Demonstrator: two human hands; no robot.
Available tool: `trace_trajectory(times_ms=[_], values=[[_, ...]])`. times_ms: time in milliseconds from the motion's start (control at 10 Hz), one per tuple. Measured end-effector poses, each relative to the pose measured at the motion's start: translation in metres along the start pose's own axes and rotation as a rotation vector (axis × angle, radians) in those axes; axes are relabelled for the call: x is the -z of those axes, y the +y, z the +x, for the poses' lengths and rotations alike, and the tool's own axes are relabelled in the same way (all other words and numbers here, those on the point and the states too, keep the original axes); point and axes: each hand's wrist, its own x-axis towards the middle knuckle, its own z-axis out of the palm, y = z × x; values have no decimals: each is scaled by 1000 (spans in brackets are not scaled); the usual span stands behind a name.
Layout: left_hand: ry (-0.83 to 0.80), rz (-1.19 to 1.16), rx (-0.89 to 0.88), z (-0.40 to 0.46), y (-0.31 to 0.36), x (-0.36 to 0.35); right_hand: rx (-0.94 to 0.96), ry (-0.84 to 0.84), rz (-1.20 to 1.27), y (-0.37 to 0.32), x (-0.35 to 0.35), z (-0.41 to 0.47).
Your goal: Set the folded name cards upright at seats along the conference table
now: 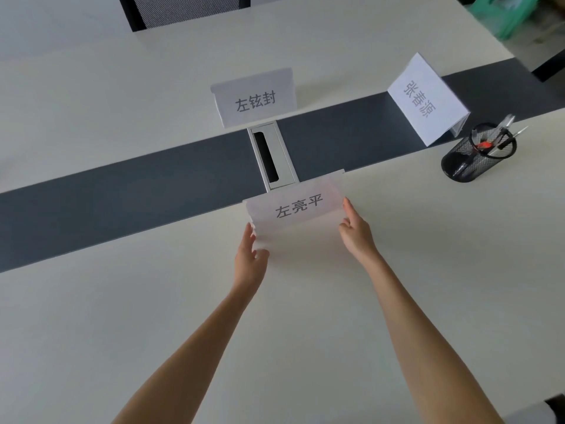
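Note:
A folded white name card (295, 206) with black characters stands upright on the near side of the white conference table (153, 316), just in front of the dark centre strip. My left hand (249, 258) is at its lower left corner, fingers apart and touching the edge. At the card's right edge is my right hand (356, 229), fingers extended against it. A second name card (255, 99) stands upright across the strip. A third card (428, 101) stands at the right, turned sideways.
A silver cable hatch (272, 157) sits in the dark strip (122, 197) between the two middle cards. A black mesh pen holder (478, 153) with pens stands at the right. A mesh-backed chair (183, 10) is at the far side. Green items (501, 13) lie at the top right.

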Motion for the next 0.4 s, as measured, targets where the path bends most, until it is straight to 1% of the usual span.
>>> trace_trajectory(times_ms=[100,200,300,400], values=[[-13,36,37,0,-4,8,25,30,14,-1,-5,-6],[-49,108,11,-5,-12,19,43,93,44,7,-14,-22],[-59,162,-21,-17,-26,39,173,201,-57,22,-34,-55],[-61,338,-162,-54,-59,70,429,192,-261,50,-63,-116]])
